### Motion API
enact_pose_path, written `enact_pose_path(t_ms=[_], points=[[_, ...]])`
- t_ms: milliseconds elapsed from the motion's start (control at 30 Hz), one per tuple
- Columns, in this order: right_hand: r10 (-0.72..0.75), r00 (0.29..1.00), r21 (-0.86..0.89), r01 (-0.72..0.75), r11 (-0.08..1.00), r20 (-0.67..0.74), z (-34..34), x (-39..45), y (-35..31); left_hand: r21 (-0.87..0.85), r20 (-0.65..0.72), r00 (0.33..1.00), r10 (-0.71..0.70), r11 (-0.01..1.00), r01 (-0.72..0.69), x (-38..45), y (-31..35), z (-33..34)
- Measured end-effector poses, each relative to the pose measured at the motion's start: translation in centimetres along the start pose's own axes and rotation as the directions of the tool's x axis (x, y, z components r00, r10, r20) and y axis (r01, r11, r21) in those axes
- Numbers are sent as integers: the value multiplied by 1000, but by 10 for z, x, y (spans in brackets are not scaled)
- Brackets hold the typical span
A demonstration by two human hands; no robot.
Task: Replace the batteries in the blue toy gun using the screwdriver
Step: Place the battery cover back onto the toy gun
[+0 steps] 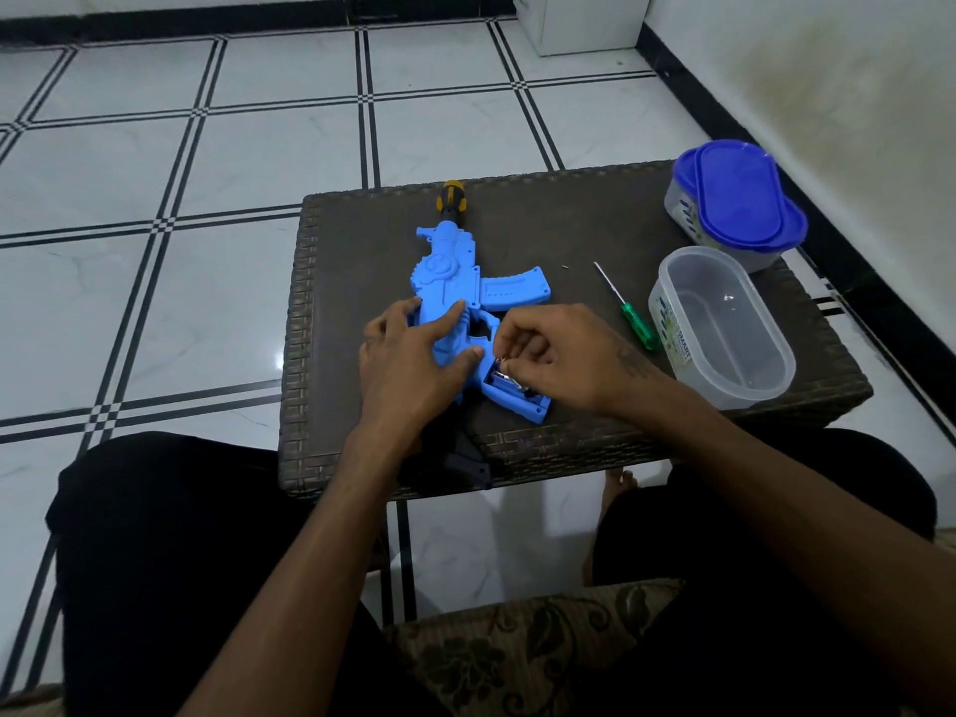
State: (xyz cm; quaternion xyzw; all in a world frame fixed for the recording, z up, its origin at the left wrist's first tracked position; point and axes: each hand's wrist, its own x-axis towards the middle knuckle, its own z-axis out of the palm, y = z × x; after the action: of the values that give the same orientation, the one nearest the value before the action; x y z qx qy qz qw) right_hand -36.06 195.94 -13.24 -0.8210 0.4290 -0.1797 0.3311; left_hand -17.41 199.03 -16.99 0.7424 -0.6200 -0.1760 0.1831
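Hands meet over the blue toy gun [455, 282], which lies flat on the dark wicker table [362, 261], barrel pointing far, grip toward the near edge. The left hand [408, 354] presses on the gun's body, fingers straight and spread apart. The right hand [553, 354] hovers at the open battery compartment [512, 388] in the grip, fingertips pinched together on something small and metallic; what it is cannot be told. The green-handled screwdriver [628, 310] lies on the table to the right, apart from both hands, beside an open clear container [724, 328]. Farther back stands a blue-lidded container [734, 204].
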Motion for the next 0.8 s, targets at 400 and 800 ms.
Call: enact_pose_path(t_ms=[400,800], points=[[69,992,57,-63,996,-108,-4,-6,1,32,152,988,15,999,-20,-3,5,-7],[85,990,192,-62,979,-114,-7,-6,1,60,163,986,24,998,-35,-1,4,-8]])
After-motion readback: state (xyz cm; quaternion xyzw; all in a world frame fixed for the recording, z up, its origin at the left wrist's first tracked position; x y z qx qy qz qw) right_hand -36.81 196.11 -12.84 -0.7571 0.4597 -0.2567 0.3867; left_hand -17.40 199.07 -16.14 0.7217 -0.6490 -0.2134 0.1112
